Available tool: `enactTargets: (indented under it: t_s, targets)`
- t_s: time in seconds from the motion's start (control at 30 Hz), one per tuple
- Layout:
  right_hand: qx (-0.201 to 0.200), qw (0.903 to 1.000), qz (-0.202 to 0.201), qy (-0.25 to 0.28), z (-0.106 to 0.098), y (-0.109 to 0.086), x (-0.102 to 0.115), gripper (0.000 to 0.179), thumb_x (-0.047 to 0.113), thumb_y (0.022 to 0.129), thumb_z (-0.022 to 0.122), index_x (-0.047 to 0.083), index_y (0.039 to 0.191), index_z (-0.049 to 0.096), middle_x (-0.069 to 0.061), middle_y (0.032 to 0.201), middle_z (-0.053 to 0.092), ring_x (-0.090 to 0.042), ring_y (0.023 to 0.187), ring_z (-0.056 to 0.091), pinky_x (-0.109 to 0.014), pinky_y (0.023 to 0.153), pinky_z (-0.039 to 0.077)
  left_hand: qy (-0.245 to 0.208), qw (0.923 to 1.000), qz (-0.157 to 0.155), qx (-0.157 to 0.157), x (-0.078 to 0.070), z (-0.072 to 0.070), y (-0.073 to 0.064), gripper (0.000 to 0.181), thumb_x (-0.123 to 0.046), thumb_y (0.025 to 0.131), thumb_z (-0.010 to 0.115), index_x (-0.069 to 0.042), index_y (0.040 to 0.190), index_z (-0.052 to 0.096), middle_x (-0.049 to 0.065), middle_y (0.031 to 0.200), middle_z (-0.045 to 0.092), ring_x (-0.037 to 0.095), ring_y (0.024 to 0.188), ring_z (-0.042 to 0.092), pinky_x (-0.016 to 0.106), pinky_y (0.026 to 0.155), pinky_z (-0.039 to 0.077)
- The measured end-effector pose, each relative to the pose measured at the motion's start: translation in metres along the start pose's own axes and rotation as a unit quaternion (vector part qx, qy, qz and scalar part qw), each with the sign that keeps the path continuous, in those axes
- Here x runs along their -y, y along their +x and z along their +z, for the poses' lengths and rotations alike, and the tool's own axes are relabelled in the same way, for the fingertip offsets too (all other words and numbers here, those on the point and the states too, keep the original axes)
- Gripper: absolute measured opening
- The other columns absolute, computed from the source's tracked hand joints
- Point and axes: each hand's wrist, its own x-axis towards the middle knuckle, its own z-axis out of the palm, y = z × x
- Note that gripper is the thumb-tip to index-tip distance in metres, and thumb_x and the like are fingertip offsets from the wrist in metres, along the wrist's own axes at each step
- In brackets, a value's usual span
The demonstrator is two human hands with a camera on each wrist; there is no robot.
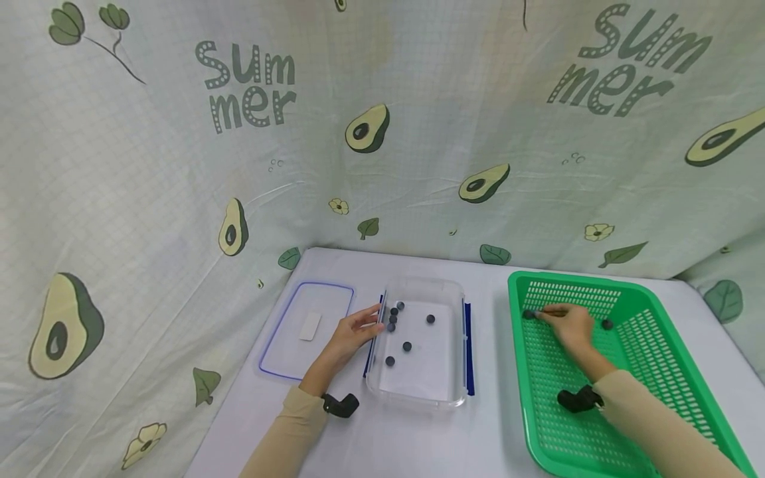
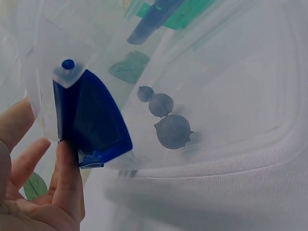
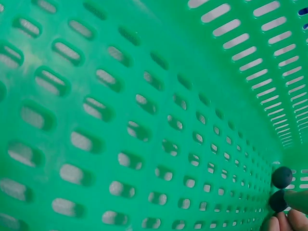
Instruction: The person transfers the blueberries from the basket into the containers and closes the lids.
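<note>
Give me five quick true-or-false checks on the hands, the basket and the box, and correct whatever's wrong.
1. The right hand pinches a dark ball inside the green basket. True.
2. Several dark balls lie in the clear box. True.
3. The left hand holds a ball. False: it touches the box's blue flap.
4. The box has its lid on. False: the blue-rimmed lid lies to its left.
5. The basket stands left of the box. False: right.
</note>
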Motion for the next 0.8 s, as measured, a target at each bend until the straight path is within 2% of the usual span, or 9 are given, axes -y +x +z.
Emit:
enactTargets:
  t_s: [0.07, 0.33, 0.57, 0.8]
  targets:
    - [0.001, 1.0, 0.001, 0.0, 0.001, 0.0, 0.0, 0.027, 0.011, 0.086, 0.079, -0.011, 0.101, 0.073, -0.024, 0.091, 0.073, 0.008, 0.065, 0.054, -0.015, 0.054, 0.044, 0.002, 1.0, 0.004, -0.005, 0.005, 0.0, 0.001, 0.056, -0.023, 0.092, 0.075, -0.009, 0.143, 0.055, 0.015, 0.129, 0.059, 0.032, 0.119, 0.057, 0.042, 0.101, 0.046]
    - [0.004, 0.9996, 0.023, 0.016, 0.005, 0.001, -0.001, 0.026, 0.007, 0.084, 0.079, -0.013, 0.099, 0.071, -0.021, 0.085, 0.072, 0.005, 0.061, 0.054, -0.019, 0.05, 0.046, 0.005, 0.9999, -0.001, -0.01, 0.004, 0.0, 0.001, 0.055, -0.021, 0.092, 0.074, -0.012, 0.143, 0.056, 0.015, 0.13, 0.058, 0.032, 0.12, 0.057, 0.042, 0.102, 0.046]
    - [0.01, 0.9994, 0.032, 0.011, 0.009, 0.004, -0.006, 0.029, 0.008, 0.083, 0.079, -0.014, 0.099, 0.07, -0.018, 0.08, 0.072, 0.002, 0.06, 0.054, -0.019, 0.05, 0.046, 0.008, 0.9999, -0.005, -0.007, 0.006, 0.001, 0.002, 0.056, -0.016, 0.094, 0.072, -0.008, 0.145, 0.052, 0.019, 0.134, 0.057, 0.036, 0.124, 0.054, 0.047, 0.104, 0.044]
    - [0.018, 0.9996, 0.02, -0.005, 0.008, 0.004, -0.006, 0.028, 0.009, 0.085, 0.079, -0.014, 0.099, 0.071, -0.02, 0.082, 0.071, -0.004, 0.062, 0.056, -0.022, 0.05, 0.044, 0.009, 0.9999, -0.004, 0.007, -0.02, 0.002, -0.01, 0.056, -0.013, 0.094, 0.071, -0.002, 0.145, 0.051, 0.021, 0.132, 0.057, 0.039, 0.124, 0.054, 0.049, 0.105, 0.043]
